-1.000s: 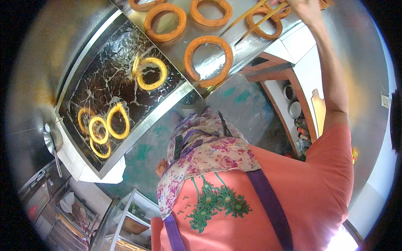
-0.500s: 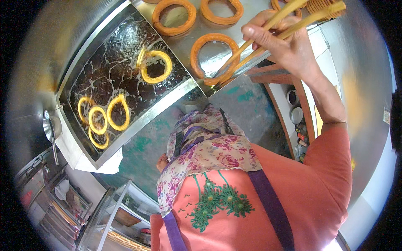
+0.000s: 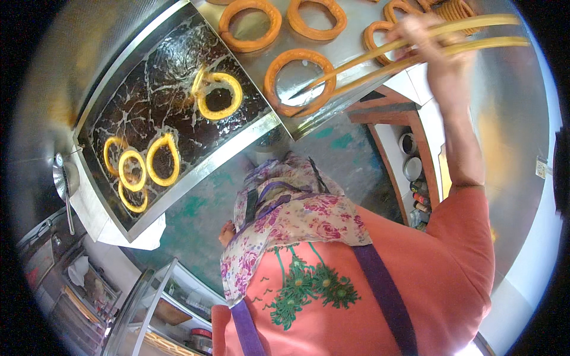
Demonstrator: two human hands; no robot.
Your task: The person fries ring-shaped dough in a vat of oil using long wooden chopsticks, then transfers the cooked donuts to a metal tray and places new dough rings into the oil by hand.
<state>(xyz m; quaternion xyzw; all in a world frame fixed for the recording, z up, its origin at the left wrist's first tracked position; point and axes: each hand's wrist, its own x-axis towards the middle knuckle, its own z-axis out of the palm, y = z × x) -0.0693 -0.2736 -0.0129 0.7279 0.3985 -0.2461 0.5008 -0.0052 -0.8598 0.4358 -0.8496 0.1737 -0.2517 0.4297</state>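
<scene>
A pair of long wooden chopsticks [image 3: 356, 62] is in my right hand [image 3: 432, 47], which is blurred and closed around them. The stick tips are spread over a browned fried dough ring [image 3: 271, 80] lying on the metal tray at the corner nearest me. One tip crosses the ring's hole and the other reaches its near edge. A bit of my left hand [image 3: 226, 233] shows low beside the flowered apron; its finger shape is too small to read. In the fryer, one yellow dough ring [image 3: 217, 115] floats nearest the tray, and several more [image 3: 142, 172] cluster at the left end.
The oil fryer [image 3: 196, 178] has a raised metal rim against the tray [image 3: 285, 44]. Further browned rings [image 3: 279, 26] lie on the tray, with coils at its far right. A metal ladle [image 3: 65, 190] hangs left of the fryer. Below the tray stands a wooden-edged shelf [image 3: 386, 107].
My right hand has moved right and a little up. The chopstick tips have spread from the ring's near edge, and the ring lies slightly further left. The floating rings look much the same.
</scene>
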